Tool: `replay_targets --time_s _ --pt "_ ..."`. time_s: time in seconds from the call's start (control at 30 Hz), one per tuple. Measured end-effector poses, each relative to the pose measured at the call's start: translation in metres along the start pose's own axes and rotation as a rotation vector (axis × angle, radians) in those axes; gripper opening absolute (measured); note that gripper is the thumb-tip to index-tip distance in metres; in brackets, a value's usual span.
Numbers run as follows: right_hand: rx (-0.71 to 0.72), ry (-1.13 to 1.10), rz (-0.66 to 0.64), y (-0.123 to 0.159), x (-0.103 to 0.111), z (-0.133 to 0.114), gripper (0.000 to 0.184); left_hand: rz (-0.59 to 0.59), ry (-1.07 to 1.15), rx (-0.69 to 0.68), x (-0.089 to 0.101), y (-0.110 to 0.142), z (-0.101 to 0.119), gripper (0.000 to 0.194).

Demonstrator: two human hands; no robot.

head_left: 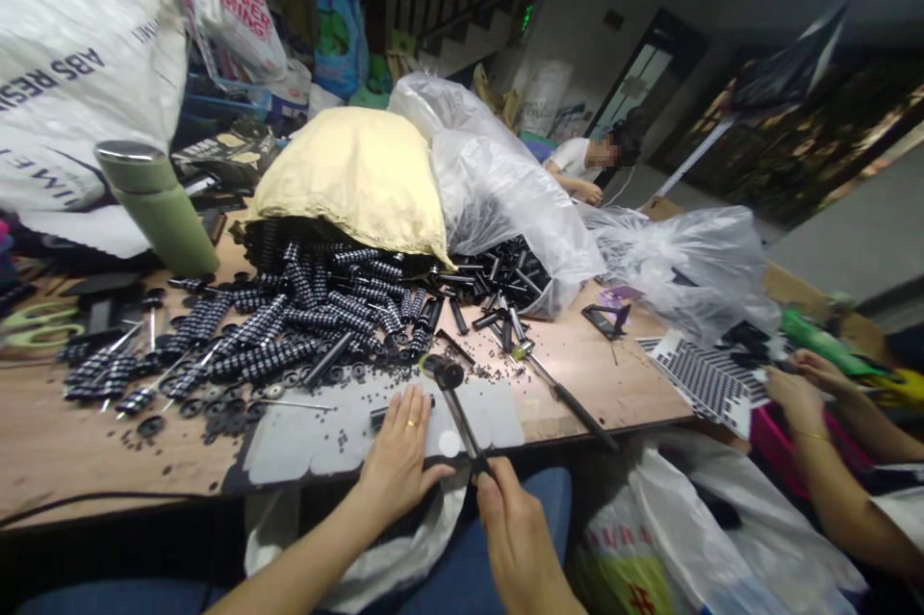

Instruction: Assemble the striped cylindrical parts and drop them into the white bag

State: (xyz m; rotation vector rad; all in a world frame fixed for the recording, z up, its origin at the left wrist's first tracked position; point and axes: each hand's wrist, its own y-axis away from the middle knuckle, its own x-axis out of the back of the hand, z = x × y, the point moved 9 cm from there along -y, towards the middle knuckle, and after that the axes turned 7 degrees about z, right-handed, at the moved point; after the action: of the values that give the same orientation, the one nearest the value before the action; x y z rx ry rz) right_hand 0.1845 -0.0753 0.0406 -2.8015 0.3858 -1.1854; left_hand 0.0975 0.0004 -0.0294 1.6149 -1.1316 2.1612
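My left hand (401, 447) lies flat with its fingers stretched out over a short black tube (379, 416) on a grey mat (289, 447). The fingers cover the tube's middle. In my right hand (509, 514) is the handle of a hammer (462, 418); its dark round head is above the mat, right of my left fingertips. Tiny dark bits are scattered over the mat and table. Behind it lies a heap of black-and-white ribbed rollers (310, 307), with loose black discs (215, 408) at its near left.
A yellow sack (346, 172) and a clear plastic bag (498, 182) with black tubes stand behind. A screwdriver (570, 403) juts past the table edge. At left are a green flask (163, 211) and scissors (43, 324). A co-worker's hands (801, 384) are at right; another person sits behind.
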Motion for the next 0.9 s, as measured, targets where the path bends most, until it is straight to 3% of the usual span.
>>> replay_targets --time_s 0.1,0.2,0.27,0.33,0.47,0.53,0.63,0.67,0.73,0.83,0.9 --pt "0.053 0.082 -0.083 0.000 -0.029 -0.009 0.032 -0.030 0.056 0.004 -0.010 0.007 0.000 0.079" --pt "0.006 0.319 -0.263 0.007 -0.065 0.005 0.029 -0.057 0.055 0.012 -0.017 0.011 -0.003 0.073" --pt "-0.022 0.361 -0.307 0.010 -0.070 0.015 0.027 -0.053 0.073 0.004 -0.017 0.009 -0.005 0.072" --pt "-0.047 0.336 -0.233 0.003 -0.054 0.026 0.029 -0.025 0.107 0.013 -0.013 0.001 -0.010 0.064" --pt "-0.199 0.541 0.030 -0.038 0.017 0.074 0.034 0.054 0.145 0.079 0.005 -0.008 -0.020 0.037" --pt "-0.195 0.640 0.111 -0.062 0.045 0.091 0.030 0.103 0.197 -0.032 0.017 0.000 -0.007 0.037" --pt "-0.157 0.649 0.188 -0.077 0.056 0.093 0.024 0.120 0.258 -0.256 0.023 0.034 0.016 0.039" --pt "-0.091 0.607 0.192 -0.072 0.048 0.084 0.024 0.105 0.254 -0.297 0.021 0.049 0.020 0.040" --pt "0.136 0.460 0.106 -0.047 0.013 0.053 0.023 0.045 0.236 -0.338 0.014 0.079 0.021 0.042" --pt "0.471 0.309 -0.392 0.030 -0.082 0.017 0.017 -0.160 0.212 -0.298 -0.004 0.126 0.012 0.039" --pt "0.488 0.426 -0.510 0.064 -0.128 0.025 0.025 -0.372 0.146 -0.159 -0.019 0.153 -0.005 0.038"
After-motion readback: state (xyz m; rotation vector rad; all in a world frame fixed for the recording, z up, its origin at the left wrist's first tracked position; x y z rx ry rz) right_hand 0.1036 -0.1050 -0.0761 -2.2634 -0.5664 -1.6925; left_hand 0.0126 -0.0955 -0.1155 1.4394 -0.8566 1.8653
